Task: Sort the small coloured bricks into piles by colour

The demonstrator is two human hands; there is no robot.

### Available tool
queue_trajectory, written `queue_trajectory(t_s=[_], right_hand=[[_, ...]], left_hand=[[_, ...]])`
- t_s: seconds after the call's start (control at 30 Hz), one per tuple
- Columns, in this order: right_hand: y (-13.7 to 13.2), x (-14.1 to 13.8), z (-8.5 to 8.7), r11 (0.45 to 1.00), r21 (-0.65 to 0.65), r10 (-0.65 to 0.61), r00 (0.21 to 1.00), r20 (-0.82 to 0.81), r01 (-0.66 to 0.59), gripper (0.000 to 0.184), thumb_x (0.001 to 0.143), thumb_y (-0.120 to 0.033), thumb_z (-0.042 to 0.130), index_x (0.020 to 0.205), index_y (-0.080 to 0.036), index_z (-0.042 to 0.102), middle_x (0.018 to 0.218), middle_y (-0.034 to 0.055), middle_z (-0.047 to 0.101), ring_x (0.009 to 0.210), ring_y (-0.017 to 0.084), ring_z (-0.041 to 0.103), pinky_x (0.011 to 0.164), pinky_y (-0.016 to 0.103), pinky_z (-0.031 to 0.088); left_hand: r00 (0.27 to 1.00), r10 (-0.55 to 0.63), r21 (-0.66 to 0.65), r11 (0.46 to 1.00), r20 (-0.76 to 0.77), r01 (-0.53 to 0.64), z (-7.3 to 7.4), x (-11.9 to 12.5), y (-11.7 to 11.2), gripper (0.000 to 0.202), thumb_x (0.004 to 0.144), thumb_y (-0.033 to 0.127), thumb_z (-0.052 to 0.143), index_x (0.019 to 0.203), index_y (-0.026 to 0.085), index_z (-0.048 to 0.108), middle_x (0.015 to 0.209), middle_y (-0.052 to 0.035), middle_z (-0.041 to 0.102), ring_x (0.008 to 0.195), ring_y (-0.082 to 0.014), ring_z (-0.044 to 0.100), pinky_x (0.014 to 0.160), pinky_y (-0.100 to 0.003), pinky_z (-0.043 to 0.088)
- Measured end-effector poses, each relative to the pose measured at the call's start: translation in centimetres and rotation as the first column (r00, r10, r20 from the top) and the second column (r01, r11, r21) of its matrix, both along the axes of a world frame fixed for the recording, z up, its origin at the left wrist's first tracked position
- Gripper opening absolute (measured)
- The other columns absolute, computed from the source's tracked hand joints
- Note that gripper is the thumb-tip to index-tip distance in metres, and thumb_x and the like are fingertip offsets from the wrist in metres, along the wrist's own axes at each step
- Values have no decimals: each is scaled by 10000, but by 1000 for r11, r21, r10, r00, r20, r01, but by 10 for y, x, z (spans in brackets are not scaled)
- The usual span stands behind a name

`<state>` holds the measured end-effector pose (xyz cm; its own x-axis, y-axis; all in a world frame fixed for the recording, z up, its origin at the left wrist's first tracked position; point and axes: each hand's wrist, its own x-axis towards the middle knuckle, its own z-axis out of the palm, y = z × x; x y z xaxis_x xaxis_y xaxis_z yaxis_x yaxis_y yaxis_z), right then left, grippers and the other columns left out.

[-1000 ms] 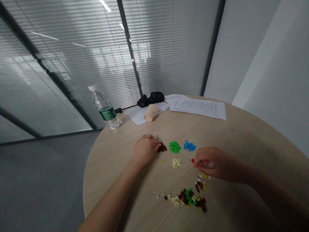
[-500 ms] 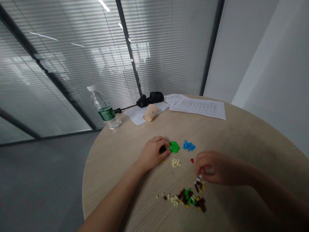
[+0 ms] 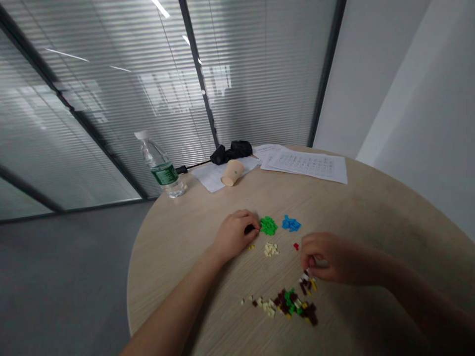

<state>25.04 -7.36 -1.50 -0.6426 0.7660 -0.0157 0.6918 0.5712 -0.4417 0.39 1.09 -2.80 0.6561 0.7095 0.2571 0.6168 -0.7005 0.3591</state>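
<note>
Round wood-grain table (image 3: 178, 257), seen from above. We log the left hand (image 3: 235, 236) resting at the near edge of the green plastic bricks (image 3: 268, 226). Its fingers (image 3: 248, 218) are curled and close together, with dark brown bricks (image 3: 250, 229) showing at the fingertips. Those bricks are partly hidden, and we cannot tell whether they are gripped or merely touched.

The right hand (image 3: 334, 259) hangs low over the top of the mixed brick heap (image 3: 291, 305). Its fingers (image 3: 308, 244) are drawn together just above a small run of white, brown and yellow bricks (image 3: 306, 282). We cannot tell whether they hold anything.

Sorted piles lie between the hands: blue bricks (image 3: 291, 223) just beside the green, cream bricks (image 3: 271, 249) below them, a single red brick (image 3: 296, 246) near the right hand, and a few yellow bricks (image 3: 251, 246) just under the left hand. The mixed heap lies nearer us, in brown, green, cream and yellow.

Farther off on the table: a water bottle (image 3: 161, 170), a paper cup (image 3: 232, 172) on its side atop a sheet of paper (image 3: 211, 178), printed papers (image 3: 306, 166), and a black bundle (image 3: 230, 152). Behind stands a glass partition with blinds (image 3: 111, 99).
</note>
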Motion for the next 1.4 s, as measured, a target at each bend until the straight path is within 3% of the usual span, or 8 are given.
queue_trajectory(t_s=[0.5,0.67,0.87,1.0,1.17,1.27,1.4], right_hand=[[7,-1,3,981,158,-87,983,-160,112,81,765,-150,511,773,-177,587,756,39,645,708,163,578,689,278,417],[7,-5,7,963,235,-88,976,-198,135,67,774,-142,526,778,-181,580,709,18,624,660,142,571,654,250,415],[7,-5,6,948,286,-83,978,-191,137,86,788,-123,524,756,-185,575,699,17,617,648,138,577,637,238,416],[8,-3,8,937,275,-147,957,-251,216,65,776,-149,537,753,-195,577,704,9,631,644,134,592,627,238,431],[3,-14,10,948,133,-196,860,-470,289,51,770,-208,572,720,-204,564,680,5,646,627,129,606,642,246,482],[0,-27,5,958,-119,-279,740,-613,262,89,746,-234,612,755,-205,528,699,1,643,627,125,613,619,246,508],[1,-37,-4,905,-406,-397,593,-701,127,258,683,-263,694,818,-212,480,695,-20,633,638,123,628,620,253,527]], left_hand=[[998,63,12,998,-30,-62,5,-1,-1,81,773,144,574,762,195,636,873,-22,620,841,-171,570,775,-293,450],[995,94,17,995,28,-95,8,1,-5,63,802,209,588,794,203,650,910,-23,622,874,-182,558,797,-315,444],[993,47,43,998,104,-51,12,4,-10,130,849,251,543,809,191,651,900,-39,623,884,-184,548,811,-323,435],[978,-26,11,1000,207,24,13,6,-12,133,853,246,547,810,180,653,874,-41,625,865,-168,554,804,-309,437],[932,-149,-83,979,332,186,23,13,-25,105,840,271,580,823,188,642,842,-22,646,824,-141,570,788,-289,452],[904,-232,-80,957,360,278,29,17,-35,129,806,311,635,874,202,646,870,-27,656,862,-159,575,797,-303,456],[882,-309,-82,930,355,358,31,19,-41,91,814,288,631,842,206,659,871,-29,658,866,-152,580,812,-296,454]])
